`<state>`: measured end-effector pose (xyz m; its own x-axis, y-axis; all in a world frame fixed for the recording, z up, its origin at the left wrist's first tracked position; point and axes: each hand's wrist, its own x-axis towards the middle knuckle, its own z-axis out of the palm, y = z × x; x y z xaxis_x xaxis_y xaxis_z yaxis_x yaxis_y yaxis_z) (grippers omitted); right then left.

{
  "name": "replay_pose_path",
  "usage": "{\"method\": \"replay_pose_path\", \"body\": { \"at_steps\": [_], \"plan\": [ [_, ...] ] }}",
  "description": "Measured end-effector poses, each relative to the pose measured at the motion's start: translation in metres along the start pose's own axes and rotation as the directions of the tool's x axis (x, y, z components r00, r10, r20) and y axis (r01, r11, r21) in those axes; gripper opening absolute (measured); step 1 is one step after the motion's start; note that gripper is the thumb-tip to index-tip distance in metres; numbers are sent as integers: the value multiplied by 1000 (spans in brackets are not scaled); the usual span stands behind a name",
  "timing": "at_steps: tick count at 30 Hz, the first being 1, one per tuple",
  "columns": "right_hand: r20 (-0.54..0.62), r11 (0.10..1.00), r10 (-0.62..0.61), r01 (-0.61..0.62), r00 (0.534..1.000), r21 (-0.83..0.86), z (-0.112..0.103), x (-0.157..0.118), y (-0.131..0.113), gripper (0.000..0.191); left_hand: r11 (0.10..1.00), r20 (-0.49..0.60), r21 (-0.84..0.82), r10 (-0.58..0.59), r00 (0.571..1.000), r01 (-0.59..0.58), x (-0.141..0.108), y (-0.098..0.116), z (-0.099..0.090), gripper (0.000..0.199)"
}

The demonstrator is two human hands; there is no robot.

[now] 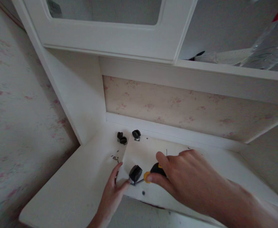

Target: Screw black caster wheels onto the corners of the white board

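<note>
Head cam, R hand (185, 174) w/ screwdriver (156, 170), L hand (113, 191) at blk caster (135, 173)

The right hand (186, 174) hides most of the screwdriver (157, 170), whose tip by the near caster (135, 173) is too small to make out. The dark bits (115, 157) on the left are too tiny to identify. The far edge crops the cabinet door (105, 34); the clear bag (264, 47), far right, is blurred.
</note>
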<state>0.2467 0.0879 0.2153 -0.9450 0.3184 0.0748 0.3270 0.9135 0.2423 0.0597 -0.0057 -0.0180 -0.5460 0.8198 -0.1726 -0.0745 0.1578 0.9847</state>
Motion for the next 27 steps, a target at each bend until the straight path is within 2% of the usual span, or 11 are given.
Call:
{"method": "replay_pose_path", "body": {
  "at_steps": [3, 5, 6, 7, 9, 12, 15, 18, 22, 24, 27],
  "plan": [
    [17, 981, -112, 108, 994, 160, -4, -2, -2, 25, 1000, 3, -14, 18, 1000, -18, 1, -1, 0, 69],
    [15, 986, -146, 144, 989, 83, -5, -2, -5, 16, 1000, -5, -12, 25, 1000, -25, 1, -1, 1, 69],
    [5, 991, -130, 130, 992, 16, -4, -1, -6, 16, 1000, -10, -8, 24, 1000, -24, 1, -1, 0, 69],
    [-15, 994, -103, 103, 995, -32, -4, 0, -7, 26, 1000, -15, -7, 21, 1000, -21, 0, -1, 0, 68],
    [-49, 998, -63, 63, 997, -15, -4, 2, -8, 35, 1000, -10, -14, 13, 1000, -13, 0, -1, 0, 68],
    [-30, 983, -127, 130, 991, 127, -5, 3, -8, 26, 1000, 1, -16, 12, 1000, -12, 0, -1, 0, 70],
    [21, 991, -130, 129, 991, 28, -3, 1, -5, 14, 1000, -3, -5, 9, 1000, -9, 1, -4, 0, 69],
    [-8, 996, -55, 54, 998, -65, 1, 0, -3, 29, 1000, -8, -9, 3, 1000, -3, 1, -6, 0, 69],
    [14, 981, -158, 155, 987, 118, -1, -1, -4, 30, 1000, -21, -25, 10, 1000, -11, 1, -5, -1, 69],
    [17, 987, -149, 148, 989, 58, -3, -1, -6, 17, 1000, -27, -12, 13, 1000, -13, 0, -3, -1, 68],
    [-24, 998, -69, 69, 997, -6, -3, 1, -7, 30, 1000, -21, -7, 10, 1000, -10, 0, -2, 0, 69]
  ]
}}
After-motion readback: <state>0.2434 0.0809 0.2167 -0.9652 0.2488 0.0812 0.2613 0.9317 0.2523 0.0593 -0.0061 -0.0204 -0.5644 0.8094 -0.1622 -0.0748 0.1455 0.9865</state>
